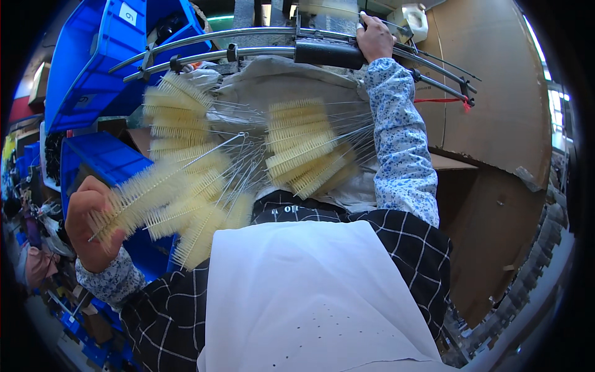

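Brushes [186, 186] fanned at lap, left | left hand [87, 226] fingers clenched on one brush's bristle end | right hand [375, 37] fingers gripping black handle [328, 54] | best pulled straight, avoiding wire tangles

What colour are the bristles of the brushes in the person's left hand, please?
Pale cream-yellow bristles on thin metal wire stems, seen in the head view: brushes fanned out from the left hand.
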Demonstrator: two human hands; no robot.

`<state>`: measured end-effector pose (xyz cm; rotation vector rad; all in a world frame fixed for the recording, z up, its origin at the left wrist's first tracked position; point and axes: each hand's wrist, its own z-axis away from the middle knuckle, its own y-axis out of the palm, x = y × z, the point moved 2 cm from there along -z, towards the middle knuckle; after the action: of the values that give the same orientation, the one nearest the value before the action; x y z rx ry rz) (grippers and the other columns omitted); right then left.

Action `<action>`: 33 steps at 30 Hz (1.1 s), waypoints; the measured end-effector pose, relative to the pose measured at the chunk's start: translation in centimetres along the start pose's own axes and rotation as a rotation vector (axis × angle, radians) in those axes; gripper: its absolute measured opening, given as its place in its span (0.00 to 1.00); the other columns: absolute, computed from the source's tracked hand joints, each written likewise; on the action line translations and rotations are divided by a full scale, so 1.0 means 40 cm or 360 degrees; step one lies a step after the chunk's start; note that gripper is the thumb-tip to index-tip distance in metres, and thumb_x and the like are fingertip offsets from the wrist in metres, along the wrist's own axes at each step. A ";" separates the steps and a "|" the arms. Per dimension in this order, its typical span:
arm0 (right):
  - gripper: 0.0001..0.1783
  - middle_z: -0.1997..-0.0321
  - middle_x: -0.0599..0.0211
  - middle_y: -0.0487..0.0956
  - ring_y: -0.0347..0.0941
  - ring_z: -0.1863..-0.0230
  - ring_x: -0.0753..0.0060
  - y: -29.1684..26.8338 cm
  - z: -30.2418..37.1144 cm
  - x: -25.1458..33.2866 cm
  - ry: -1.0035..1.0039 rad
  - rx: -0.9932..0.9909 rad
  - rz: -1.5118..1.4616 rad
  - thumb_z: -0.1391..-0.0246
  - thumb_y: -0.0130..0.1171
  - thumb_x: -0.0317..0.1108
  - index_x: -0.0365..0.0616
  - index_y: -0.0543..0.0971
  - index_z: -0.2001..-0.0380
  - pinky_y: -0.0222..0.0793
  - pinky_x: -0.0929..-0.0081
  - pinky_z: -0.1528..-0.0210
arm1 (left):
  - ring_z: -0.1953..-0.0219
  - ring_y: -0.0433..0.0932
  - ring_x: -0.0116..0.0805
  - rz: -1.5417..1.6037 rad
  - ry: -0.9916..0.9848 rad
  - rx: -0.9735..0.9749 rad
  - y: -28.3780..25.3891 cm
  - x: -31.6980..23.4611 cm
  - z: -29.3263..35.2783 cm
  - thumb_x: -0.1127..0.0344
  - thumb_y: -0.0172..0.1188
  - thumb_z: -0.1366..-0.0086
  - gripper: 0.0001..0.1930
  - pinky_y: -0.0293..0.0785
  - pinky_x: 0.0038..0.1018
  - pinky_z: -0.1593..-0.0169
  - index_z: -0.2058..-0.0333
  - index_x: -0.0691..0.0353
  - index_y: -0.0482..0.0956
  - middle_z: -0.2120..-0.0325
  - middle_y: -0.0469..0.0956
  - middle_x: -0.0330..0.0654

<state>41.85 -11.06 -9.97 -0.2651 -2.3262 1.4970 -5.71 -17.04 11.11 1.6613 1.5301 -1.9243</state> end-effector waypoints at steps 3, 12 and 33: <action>0.17 0.61 0.66 0.72 0.67 0.57 0.62 -0.016 0.011 0.024 0.0055 0.0007 0.0082 0.56 0.47 0.38 0.49 0.72 0.60 0.60 0.56 0.58 | 0.77 0.59 0.25 0.0031 0.0027 -0.0026 -0.019 0.034 0.004 0.55 0.61 0.55 0.20 0.54 0.19 0.73 0.72 0.63 0.63 0.78 0.61 0.41; 0.13 0.62 0.61 0.71 0.65 0.56 0.61 -0.010 -0.004 0.261 0.0192 0.0298 -0.0075 0.55 0.44 0.33 0.46 0.70 0.64 0.59 0.57 0.58 | 0.74 0.61 0.28 -0.0014 0.0027 0.0024 0.007 0.029 -0.023 0.60 0.59 0.54 0.18 0.57 0.20 0.71 0.70 0.63 0.63 0.75 0.63 0.43; 0.19 0.60 0.56 0.72 0.67 0.58 0.54 -0.004 -0.098 -0.255 0.0052 0.0472 0.0479 0.50 0.38 0.47 0.61 0.68 0.55 0.61 0.66 0.55 | 0.63 0.65 0.28 0.0288 -0.0149 0.0186 0.060 0.027 -0.096 0.76 0.51 0.50 0.11 0.61 0.23 0.59 0.66 0.62 0.64 0.67 0.66 0.43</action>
<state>52.78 -11.37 -10.39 -0.5732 -2.0698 1.9370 -2.05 -14.72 9.45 1.6650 1.2102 -1.9969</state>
